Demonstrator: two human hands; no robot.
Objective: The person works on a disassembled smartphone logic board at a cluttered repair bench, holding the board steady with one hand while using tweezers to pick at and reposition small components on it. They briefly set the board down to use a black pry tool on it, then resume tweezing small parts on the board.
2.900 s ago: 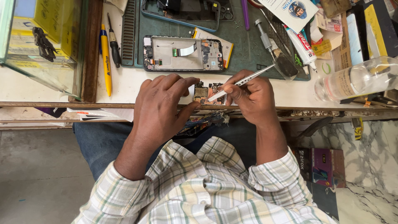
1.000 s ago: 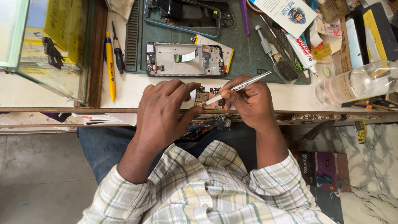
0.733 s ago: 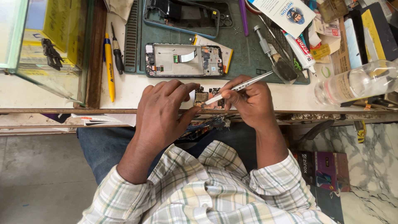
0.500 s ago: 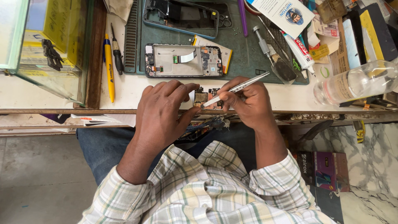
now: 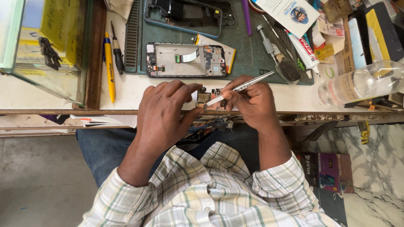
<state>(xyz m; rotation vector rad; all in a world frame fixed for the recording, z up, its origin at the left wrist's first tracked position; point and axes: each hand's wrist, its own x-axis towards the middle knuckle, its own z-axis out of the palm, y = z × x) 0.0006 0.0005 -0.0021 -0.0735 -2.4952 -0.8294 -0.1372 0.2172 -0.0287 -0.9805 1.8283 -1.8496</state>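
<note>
My left hand (image 5: 166, 111) pinches a small phone circuit board (image 5: 209, 98) at the front edge of the white bench. My right hand (image 5: 251, 98) holds silver tweezers (image 5: 242, 88), their tips resting on the board. Just beyond the hands an opened phone frame (image 5: 186, 60) with a ribbon cable lies on a dark green work mat (image 5: 248, 50). A second phone body (image 5: 185, 16) lies farther back on the mat.
A yellow pen (image 5: 109, 69) and a black screwdriver (image 5: 117, 52) lie left of the mat, beside a glass case (image 5: 46, 46). To the right are a scraper tool (image 5: 280, 56), a glue tube (image 5: 303, 44), a clear bottle (image 5: 362, 82) on its side, and stacked boxes.
Both hands stay at the bench edge on the board. The tweezers have shifted only slightly; the view itself has drifted a little.
</note>
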